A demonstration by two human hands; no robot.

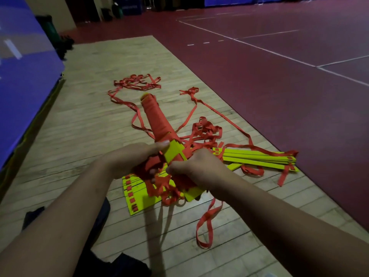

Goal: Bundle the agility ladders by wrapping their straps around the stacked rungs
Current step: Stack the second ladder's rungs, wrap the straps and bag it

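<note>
Ladder bundle (157, 120), a stack of yellow rungs wound in red strap, is held off the floor in both hands near the middle of the view. Its long axis runs from the near end at about 5 o'clock to the far end at about 11 o'clock, pointing away from the person and slightly tilted up. A bare yellow band (175, 154) shows between the hands where no strap covers the rungs.

The left hand (131, 158) has its grip closed round the ladder bundle from the 9 o'clock side, thumb lying on the yellow face. The right hand (201, 166) has its grip closed round the bundle's 3 o'clock edge, fingers curled over strap there.

A second rung stack (257, 158) lies on the wooden floor (89, 108), long axis toward 3 o'clock. More fanned rungs (135, 194) lie flat under the hands. Loose red straps (139, 82) trail across the boards toward 12 o'clock, and a strap loop (207, 222) hangs at 5 o'clock.

A dark green bin (50, 29) stands far off at 11 o'clock; its inside cannot be seen.
</note>
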